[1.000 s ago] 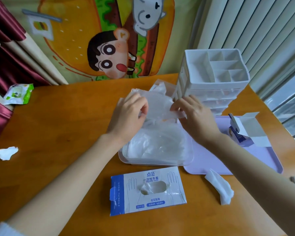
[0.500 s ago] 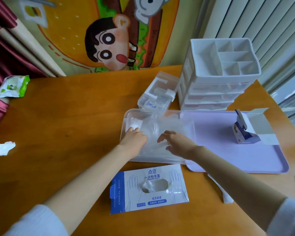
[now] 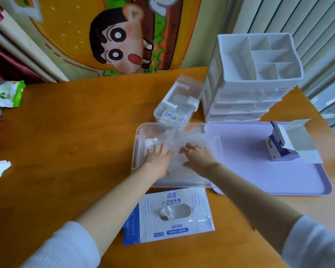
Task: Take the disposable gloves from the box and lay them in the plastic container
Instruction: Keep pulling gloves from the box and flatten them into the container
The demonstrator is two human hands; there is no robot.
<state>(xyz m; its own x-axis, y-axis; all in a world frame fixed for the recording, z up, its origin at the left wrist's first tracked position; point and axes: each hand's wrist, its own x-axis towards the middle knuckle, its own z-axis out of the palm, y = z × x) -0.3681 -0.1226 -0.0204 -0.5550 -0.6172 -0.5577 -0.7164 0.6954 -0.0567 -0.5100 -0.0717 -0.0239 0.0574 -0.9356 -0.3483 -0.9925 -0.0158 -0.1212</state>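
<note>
Your left hand (image 3: 159, 159) and right hand (image 3: 199, 158) lie flat side by side, fingers (image 3: 162, 148) extended and gripping nothing, pressing the clear disposable gloves (image 3: 190, 138) down inside the plastic container (image 3: 182, 184). The glove box (image 3: 182, 227) lies on the counter (image 3: 75, 142) just on your side of the container, long axis left to right, slot up. For another pull, I'd draw back toward yourself, the left hand looking slightly nearer.

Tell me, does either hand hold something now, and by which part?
Nothing is held. The left hand and the right hand press flat on the gloves in the container.
</note>
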